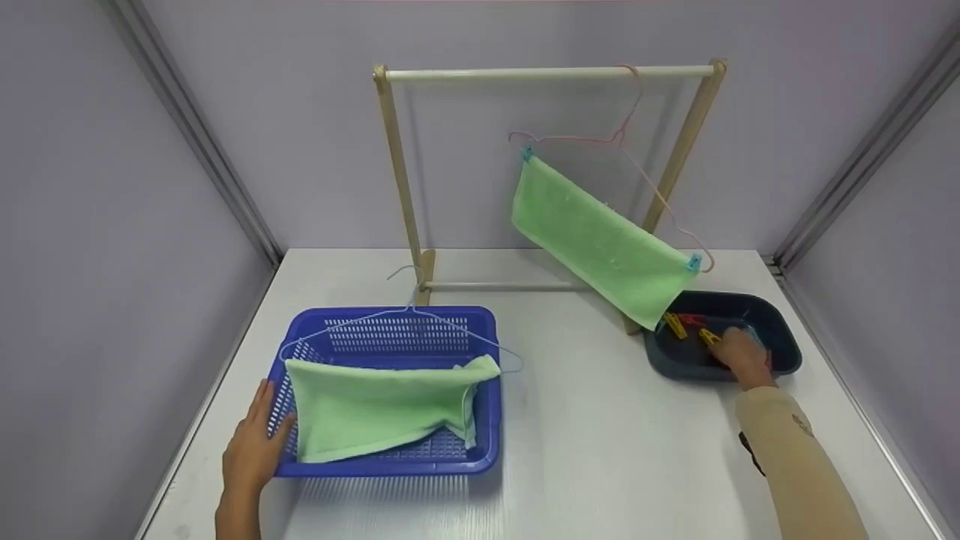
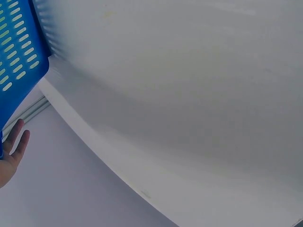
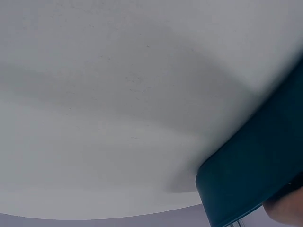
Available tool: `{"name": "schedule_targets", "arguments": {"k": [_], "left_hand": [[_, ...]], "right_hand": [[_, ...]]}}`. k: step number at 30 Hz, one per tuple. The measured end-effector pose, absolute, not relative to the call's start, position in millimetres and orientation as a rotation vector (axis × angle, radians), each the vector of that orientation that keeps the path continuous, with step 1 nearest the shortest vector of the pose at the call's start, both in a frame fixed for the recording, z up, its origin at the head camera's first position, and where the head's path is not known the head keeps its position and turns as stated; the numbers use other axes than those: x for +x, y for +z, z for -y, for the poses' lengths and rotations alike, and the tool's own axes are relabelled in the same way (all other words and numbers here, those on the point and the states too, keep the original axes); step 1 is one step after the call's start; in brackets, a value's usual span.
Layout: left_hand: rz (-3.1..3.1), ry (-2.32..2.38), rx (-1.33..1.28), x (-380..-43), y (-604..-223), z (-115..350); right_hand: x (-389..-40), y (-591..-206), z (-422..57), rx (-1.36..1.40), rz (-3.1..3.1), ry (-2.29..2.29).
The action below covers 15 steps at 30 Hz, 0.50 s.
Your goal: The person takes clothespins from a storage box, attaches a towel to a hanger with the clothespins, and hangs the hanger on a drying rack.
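Observation:
My left hand (image 1: 255,446) rests at the left side of a blue plastic basket (image 1: 390,469), its fingers straight along the rim. The left wrist view shows its fingers (image 2: 20,144) spread beside the basket (image 2: 21,56). Across the basket lies a green towel (image 1: 375,409), with a light blue wire hanger (image 1: 411,307) over its upper edge. At the right, my right hand (image 1: 739,351) reaches down into a dark tub (image 1: 664,364) among clothespins. A yellow clothespin (image 1: 708,337) is right beside the fingers; fingertips are hidden, so I cannot tell what they hold.
Behind the basket stands a wooden rack with a white rail (image 1: 525,74). A pink hanger (image 1: 577,138) hangs tilted from it, bearing a second green towel (image 1: 600,232) held by blue clothespins (image 1: 694,262). The towel's low corner reaches the tub. Grey walls (image 1: 97,300) enclose the white table (image 1: 585,435).

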<state>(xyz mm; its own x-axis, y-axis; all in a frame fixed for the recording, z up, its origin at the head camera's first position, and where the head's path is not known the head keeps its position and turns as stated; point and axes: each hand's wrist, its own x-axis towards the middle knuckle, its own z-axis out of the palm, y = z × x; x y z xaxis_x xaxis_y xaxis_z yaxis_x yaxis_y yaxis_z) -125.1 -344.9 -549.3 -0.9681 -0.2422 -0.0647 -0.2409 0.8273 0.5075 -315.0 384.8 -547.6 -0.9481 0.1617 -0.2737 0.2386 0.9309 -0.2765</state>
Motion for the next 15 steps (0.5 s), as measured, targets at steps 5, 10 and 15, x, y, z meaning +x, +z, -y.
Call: {"name": "schedule_targets", "arguments": {"k": [5,10,15], "left_hand": [[2.999,-0.843,0.392,-123.8,-549.3,344.0],[2.993,-0.844,0.391,-123.3,-548.3,343.8],[2.978,-0.843,0.389,-123.0,-548.3,343.3]], "right_hand": [[-312.1,-540.2,-380.9,0.399,-2.925,-0.597],[-308.0,-530.9,-377.1,0.478,-3.008,-0.876],[-298.3,-518.4,-371.7,0.613,-2.997,-1.273]]}}
